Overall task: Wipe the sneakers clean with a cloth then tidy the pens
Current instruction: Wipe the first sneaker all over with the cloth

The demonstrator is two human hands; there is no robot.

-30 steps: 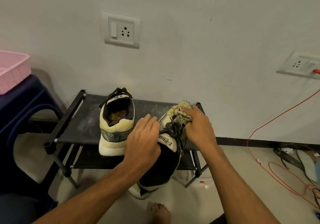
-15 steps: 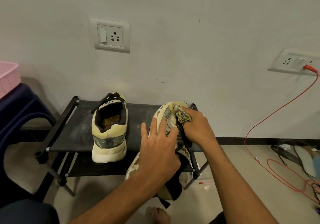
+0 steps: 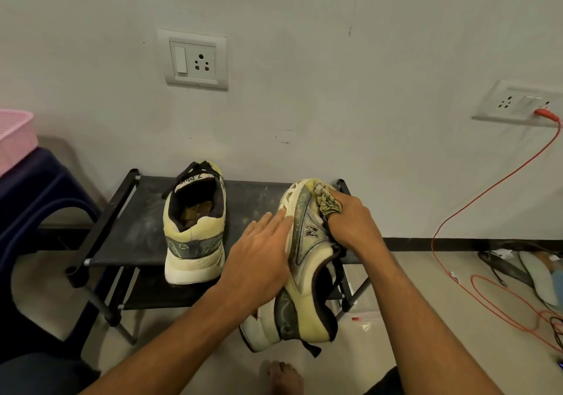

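Note:
Two worn cream-and-grey sneakers are in view. One sneaker [image 3: 195, 230] stands upright on the black shoe rack [image 3: 128, 236], heel toward me. The other sneaker [image 3: 304, 272] is off the rack, turned on its side with the sole to the left and the toe up. My left hand [image 3: 259, 260] lies flat against its sole with straight fingers. My right hand [image 3: 350, 224] grips a bunched yellowish cloth [image 3: 327, 202] against the upper near the toe. No pens are visible.
A dark blue stool [image 3: 42, 205] with a pink basket [image 3: 15, 138] stands at the left. A red cable [image 3: 475, 205] runs from the right wall socket [image 3: 518, 102] onto the floor, beside a loose insole [image 3: 539, 275]. My bare foot [image 3: 283, 376] is below the sneaker.
The held sneaker has rolled from opening-up onto its side, showing the logo. My left hand shifted from its tongue to the sole. My right hand and cloth stayed near the toe.

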